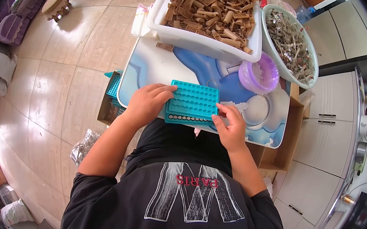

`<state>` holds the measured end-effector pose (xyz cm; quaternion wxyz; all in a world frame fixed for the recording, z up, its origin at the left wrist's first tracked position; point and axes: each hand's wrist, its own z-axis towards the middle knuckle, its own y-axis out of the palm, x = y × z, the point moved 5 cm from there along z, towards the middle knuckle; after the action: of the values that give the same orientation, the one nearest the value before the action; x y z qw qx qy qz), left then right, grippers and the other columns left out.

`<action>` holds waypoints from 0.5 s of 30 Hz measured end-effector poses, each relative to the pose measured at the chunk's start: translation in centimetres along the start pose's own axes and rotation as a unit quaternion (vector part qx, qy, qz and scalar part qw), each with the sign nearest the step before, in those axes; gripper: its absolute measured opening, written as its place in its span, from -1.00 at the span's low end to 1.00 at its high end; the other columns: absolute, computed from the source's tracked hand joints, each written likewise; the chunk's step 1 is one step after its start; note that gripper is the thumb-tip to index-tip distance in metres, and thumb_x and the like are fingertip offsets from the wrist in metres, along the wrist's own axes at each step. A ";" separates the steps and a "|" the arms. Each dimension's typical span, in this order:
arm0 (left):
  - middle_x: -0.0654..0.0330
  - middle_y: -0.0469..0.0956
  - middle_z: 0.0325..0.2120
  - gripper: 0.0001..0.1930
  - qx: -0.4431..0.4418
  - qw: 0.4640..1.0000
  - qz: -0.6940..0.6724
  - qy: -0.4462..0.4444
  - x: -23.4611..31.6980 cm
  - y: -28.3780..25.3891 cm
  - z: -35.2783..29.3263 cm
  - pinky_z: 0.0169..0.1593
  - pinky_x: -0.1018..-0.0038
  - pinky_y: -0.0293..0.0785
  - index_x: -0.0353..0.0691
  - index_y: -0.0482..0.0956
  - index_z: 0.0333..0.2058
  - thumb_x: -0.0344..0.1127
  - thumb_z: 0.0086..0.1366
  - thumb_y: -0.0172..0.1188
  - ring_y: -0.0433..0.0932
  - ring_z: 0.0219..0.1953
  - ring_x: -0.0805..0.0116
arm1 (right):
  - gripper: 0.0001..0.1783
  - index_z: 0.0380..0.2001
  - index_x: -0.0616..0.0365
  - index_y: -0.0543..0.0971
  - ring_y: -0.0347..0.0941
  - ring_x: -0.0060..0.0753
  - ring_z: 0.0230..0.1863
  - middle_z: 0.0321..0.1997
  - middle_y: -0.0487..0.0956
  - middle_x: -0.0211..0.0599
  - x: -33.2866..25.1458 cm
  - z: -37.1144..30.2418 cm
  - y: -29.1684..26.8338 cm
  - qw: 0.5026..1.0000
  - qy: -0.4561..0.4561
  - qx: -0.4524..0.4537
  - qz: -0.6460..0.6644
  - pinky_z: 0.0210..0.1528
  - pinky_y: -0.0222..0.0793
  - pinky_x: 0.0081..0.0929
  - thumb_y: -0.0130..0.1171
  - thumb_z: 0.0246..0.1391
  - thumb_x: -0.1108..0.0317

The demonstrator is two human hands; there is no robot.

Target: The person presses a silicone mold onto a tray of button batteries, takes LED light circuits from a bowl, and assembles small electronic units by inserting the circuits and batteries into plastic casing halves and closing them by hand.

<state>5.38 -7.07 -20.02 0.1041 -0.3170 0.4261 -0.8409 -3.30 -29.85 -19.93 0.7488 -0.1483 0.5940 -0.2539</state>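
A teal plastic tray (194,98) with rows of small round holes lies stacked on a second teal tray (187,120) whose front row shows small metal parts. My left hand (146,103) grips the top tray's left edge. My right hand (229,126) holds its right edge, fingers curled by the corner. Both trays rest on a small table (153,66) with a blue and white cartoon top.
A white bin (201,42) of brown tube-shaped pieces sits at the table's far side. A pale green basin (310,52) holds metal scraps, beside a small purple bowl (256,80). A cardboard box (285,153) stands at right, more teal trays (113,86) at left. White cabinets line the right.
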 end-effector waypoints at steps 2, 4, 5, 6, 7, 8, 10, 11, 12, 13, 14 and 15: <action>0.19 0.58 -0.10 -0.82 -0.002 1.000 0.003 0.013 0.5 -0.3 -0.1 -0.12 0.27 0.51 -0.21 0.48 -0.33 -0.48 0.03 0.11 0.56 -0.11 0.13 | -0.67 -0.21 0.24 0.57 0.47 -0.20 -0.28 -0.31 0.52 -0.23 -0.1 -0.6 0.2 0.997 -0.033 -0.008 -0.070 -0.22 0.41 -0.38 0.34 -0.07 0.36; 0.15 0.61 -0.14 -0.83 0.004 1.000 0.000 0.019 0.9 -0.6 -0.2 -0.12 0.27 0.53 -0.23 0.47 -0.39 -0.58 -0.02 0.09 0.57 -0.16 0.10 | -0.66 -0.20 0.22 0.57 0.45 -0.18 -0.23 -0.25 0.52 -0.21 -0.4 -0.6 0.2 0.994 -0.042 -0.020 -0.098 -0.18 0.40 -0.35 0.34 -0.08 0.35; 0.15 0.61 -0.14 -0.83 0.004 1.000 0.000 0.018 1.0 -0.6 -0.4 -0.12 0.27 0.53 -0.23 0.47 -0.39 -0.58 -0.02 0.09 0.57 -0.16 0.10 | -0.65 -0.19 0.21 0.57 0.44 -0.15 -0.19 -0.18 0.51 -0.19 -0.6 -0.6 0.3 0.990 -0.052 -0.032 -0.124 -0.14 0.39 -0.32 0.35 -0.09 0.35; 0.15 0.60 -0.13 -0.82 0.002 1.000 0.003 0.024 1.1 -0.5 -0.6 -0.12 0.27 0.52 -0.23 0.48 -0.39 -0.58 -0.03 0.09 0.57 -0.17 0.10 | -0.65 -0.19 0.21 0.57 0.44 -0.15 -0.19 -0.18 0.51 -0.19 -0.7 -0.3 0.3 0.990 -0.052 -0.032 -0.124 -0.14 0.39 -0.32 0.35 -0.09 0.35; 0.15 0.60 -0.13 -0.81 0.000 1.000 0.006 0.030 1.2 -0.5 -0.8 -0.12 0.26 0.51 -0.22 0.48 -0.39 -0.58 -0.04 0.09 0.57 -0.18 0.11 | -0.60 -0.15 0.20 0.56 0.42 -0.09 -0.09 -0.07 0.48 -0.13 -1.1 0.1 0.3 0.987 -0.079 -0.019 -0.139 -0.07 0.37 -0.30 0.35 -0.09 0.31; 0.15 0.60 -0.13 -0.81 0.000 1.000 0.007 0.029 1.3 -0.6 -0.9 -0.12 0.26 0.51 -0.22 0.48 -0.39 -0.58 -0.04 0.09 0.57 -0.18 0.11 | -0.56 -0.10 0.18 0.55 0.40 -0.03 0.00 0.05 0.45 -0.07 -1.4 0.4 0.3 0.982 -0.106 -0.006 -0.154 0.01 0.35 -0.27 0.35 -0.09 0.28; 0.16 0.58 -0.11 -0.79 -0.010 0.999 0.013 0.043 1.6 -0.6 -1.0 -0.12 0.26 0.47 -0.21 0.48 -0.37 -0.58 -0.06 0.09 0.55 -0.17 0.12 | -0.50 -0.04 0.17 0.53 0.36 0.03 0.08 0.15 0.38 -0.02 -1.2 1.0 0.6 0.980 -0.124 -0.020 -0.152 0.08 0.32 -0.23 0.34 -0.08 0.23; 0.16 0.58 -0.11 -0.79 -0.010 0.999 0.013 0.042 1.6 -0.6 -1.1 -0.12 0.26 0.47 -0.21 0.48 -0.37 -0.58 -0.06 0.09 0.55 -0.17 0.12 | -0.45 0.01 0.15 0.51 0.31 0.09 0.16 0.24 0.31 0.04 -1.2 1.1 0.8 0.978 -0.143 -0.033 -0.151 0.14 0.28 -0.20 0.34 -0.07 0.18; 0.16 0.57 -0.10 -0.78 -0.010 0.999 0.010 0.040 1.6 -0.6 -1.2 -0.11 0.25 0.46 -0.21 0.47 -0.37 -0.56 -0.07 0.11 0.54 -0.16 0.12 | -0.45 0.01 0.15 0.51 0.31 0.09 0.16 0.24 0.31 0.04 -1.1 1.2 0.9 0.978 -0.143 -0.033 -0.150 0.14 0.28 -0.20 0.34 -0.07 0.18; 0.16 0.56 -0.09 -0.77 -0.010 0.999 0.007 0.039 1.6 -0.6 -1.3 -0.11 0.23 0.45 -0.20 0.47 -0.36 -0.54 -0.09 0.12 0.53 -0.15 0.11 | -0.42 0.04 0.14 0.50 0.29 0.10 0.19 0.27 0.28 0.04 -0.8 1.3 1.2 0.976 -0.141 -0.057 -0.158 0.17 0.26 -0.19 0.32 -0.06 0.14; 0.16 0.56 -0.09 -0.77 -0.010 0.999 0.008 0.039 1.5 -0.6 -1.3 -0.11 0.23 0.45 -0.20 0.47 -0.36 -0.54 -0.09 0.12 0.53 -0.15 0.11 | -0.39 0.07 0.13 0.48 0.27 0.11 0.23 0.29 0.26 0.05 -0.6 1.3 1.5 0.973 -0.138 -0.080 -0.166 0.19 0.25 -0.17 0.31 -0.05 0.10; 0.13 0.54 -0.07 -0.75 -0.009 0.999 0.014 0.045 1.4 -0.6 -1.3 -0.09 0.22 0.45 -0.20 0.48 -0.34 -0.47 -0.10 0.17 0.52 -0.14 0.09 | -0.39 0.07 0.13 0.48 0.27 0.11 0.23 0.29 0.26 0.05 -0.5 1.3 1.5 0.973 -0.139 -0.080 -0.166 0.19 0.25 -0.17 0.31 -0.05 0.10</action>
<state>3.56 -6.51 -19.51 0.0933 -0.2740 0.4422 -0.8489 -1.87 -28.38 -19.98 0.7572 -0.3380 0.4697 -0.3029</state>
